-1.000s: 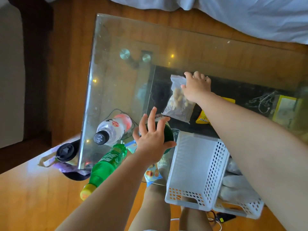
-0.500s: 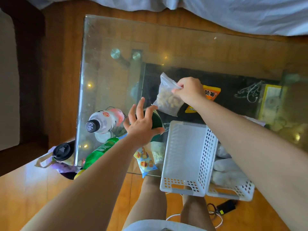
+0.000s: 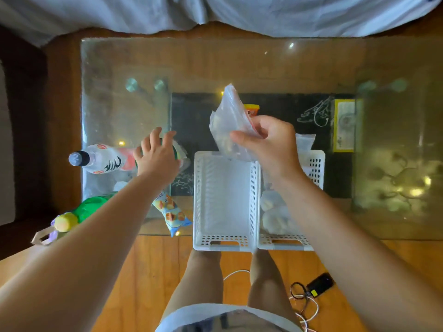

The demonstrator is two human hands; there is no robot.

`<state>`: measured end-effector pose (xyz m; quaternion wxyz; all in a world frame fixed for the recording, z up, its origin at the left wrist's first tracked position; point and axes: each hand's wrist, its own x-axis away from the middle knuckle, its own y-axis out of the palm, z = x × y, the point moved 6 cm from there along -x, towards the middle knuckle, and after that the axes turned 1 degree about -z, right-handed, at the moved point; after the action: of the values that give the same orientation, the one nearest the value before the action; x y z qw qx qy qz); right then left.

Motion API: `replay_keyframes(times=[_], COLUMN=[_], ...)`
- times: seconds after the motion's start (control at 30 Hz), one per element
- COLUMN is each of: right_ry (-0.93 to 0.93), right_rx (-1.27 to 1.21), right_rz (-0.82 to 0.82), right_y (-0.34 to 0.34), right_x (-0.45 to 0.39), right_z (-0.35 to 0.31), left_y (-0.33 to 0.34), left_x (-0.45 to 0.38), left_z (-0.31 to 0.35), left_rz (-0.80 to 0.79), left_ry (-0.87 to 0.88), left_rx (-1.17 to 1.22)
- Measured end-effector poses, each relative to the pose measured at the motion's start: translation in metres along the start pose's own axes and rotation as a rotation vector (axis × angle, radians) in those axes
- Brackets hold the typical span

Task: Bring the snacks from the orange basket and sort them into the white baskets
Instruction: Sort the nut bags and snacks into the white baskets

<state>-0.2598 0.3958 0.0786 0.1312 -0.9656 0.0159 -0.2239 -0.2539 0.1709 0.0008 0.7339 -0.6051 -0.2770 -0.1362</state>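
Observation:
My right hand (image 3: 271, 144) is shut on a clear plastic bag of pale nuts (image 3: 227, 116), held up over the far end of the left white basket (image 3: 223, 243), whose floor shows nothing in it. The right white basket (image 3: 285, 244) stands against it and holds white bagged snacks (image 3: 275, 216). My left hand (image 3: 157, 154) lies with fingers spread over a green-and-white container (image 3: 178, 149) on the glass table (image 3: 239, 63). An orange snack packet (image 3: 251, 109) shows behind the bag. A blue snack packet (image 3: 172, 213) lies at the near edge. The orange basket is out of view.
A white-and-red bottle (image 3: 103, 159) and a green bottle (image 3: 88, 208) lie at the table's left. A yellow box (image 3: 344, 125) sits under the glass at right. A phone with cables (image 3: 320, 285) is on the floor. Bedding (image 3: 239, 13) borders the far side.
My right hand lifted the nut bag off the table and carried it toward me, over the left white basket. My left hand stayed by the green container.

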Motion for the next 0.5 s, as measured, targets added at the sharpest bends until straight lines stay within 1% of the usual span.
replay_keyframes(times=[0.07,0.23,0.37,0.5], right_ry=[-0.010,0.012,-0.004,0.012], right_rx=[-0.054,-0.112,-0.113,-0.043], right_rz=[0.031,0.116,0.232,0.320], right_y=[-0.030,-0.109,-0.164,-0.198], right_x=[0.026,0.087,0.124,0.145], right_z=[0.000,0.022,0.052,0.099], left_y=[0.002,0.026,0.060,0.097], left_x=[0.022,0.087,0.125,0.142], left_z=[0.032,0.125,0.187,0.225], left_rz=[0.030,0.052,0.016,-0.045], left_ry=[0.055,0.280,0.442,0.544], left_rx=[0.027,0.051,0.032,-0.064])
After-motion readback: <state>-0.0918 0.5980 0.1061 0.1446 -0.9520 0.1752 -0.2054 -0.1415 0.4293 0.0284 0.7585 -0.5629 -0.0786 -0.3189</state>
